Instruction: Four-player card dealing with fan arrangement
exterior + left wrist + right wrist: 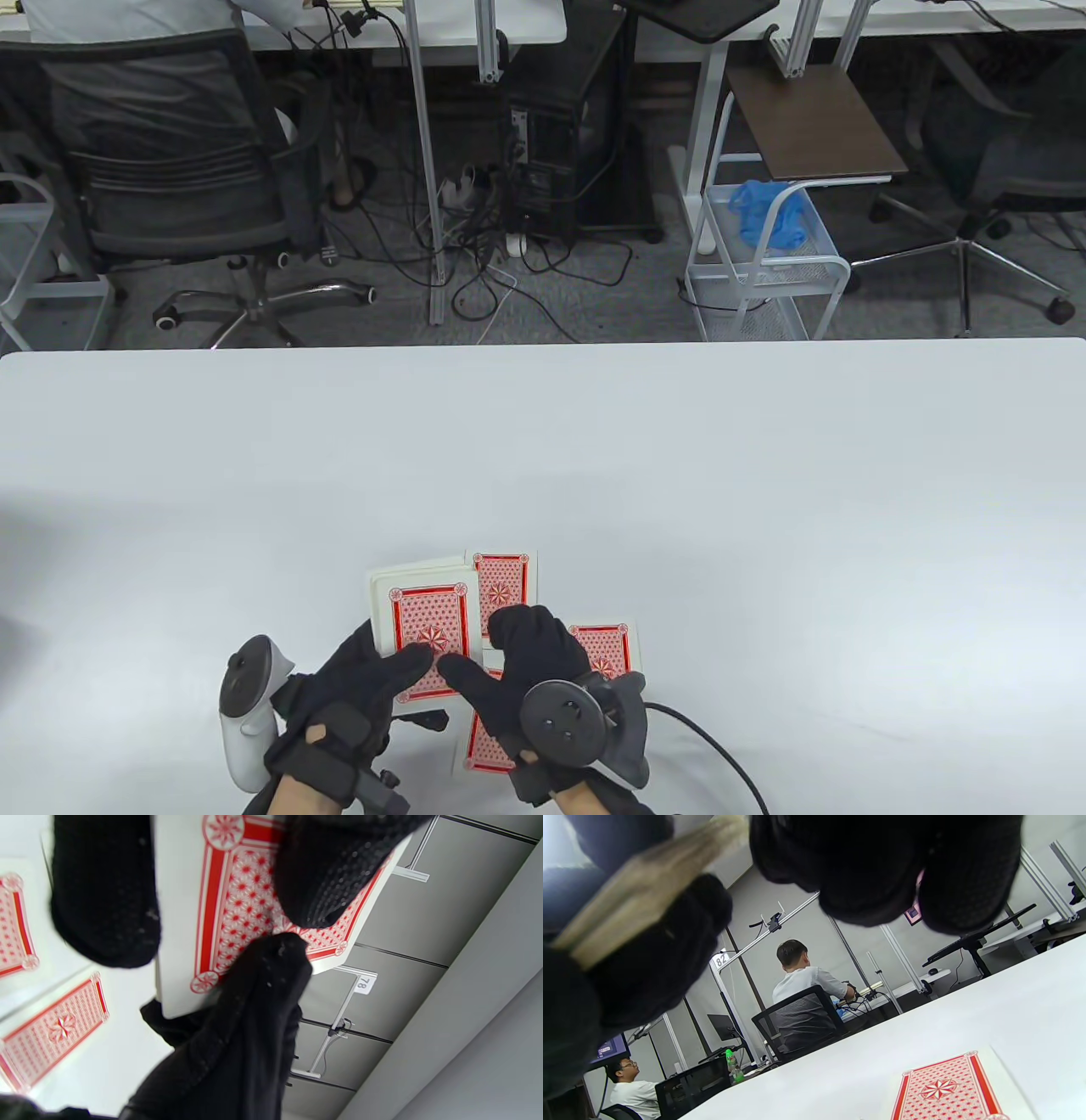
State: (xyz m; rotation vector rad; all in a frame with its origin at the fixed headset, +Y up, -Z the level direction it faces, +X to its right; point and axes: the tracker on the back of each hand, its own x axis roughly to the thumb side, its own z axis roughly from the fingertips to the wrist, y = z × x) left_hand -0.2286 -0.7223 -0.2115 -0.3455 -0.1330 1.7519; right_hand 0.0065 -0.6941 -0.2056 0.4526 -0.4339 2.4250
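Note:
My left hand (373, 671) grips a deck of red-backed cards (424, 624), its thumb lying across the top card. My right hand (509, 658) is right beside it, with its thumb on the top card's lower right part and its fingers curled at the deck's right edge. Three red-backed cards lie face down on the white table (764, 509): one (505, 581) beyond the deck, one (607, 649) right of my right hand, one (484, 743) partly under it. The left wrist view shows the deck (237, 912) up close between gloved fingers. In the right wrist view the deck's edge (640, 899) is blurred at upper left.
A black cable (721, 751) runs from my right wrist across the table's near right. A dealt card (946, 1088) lies low in the right wrist view. Beyond the table's far edge are an office chair (178, 170), a white wire cart (764, 263) and seated people (801, 978).

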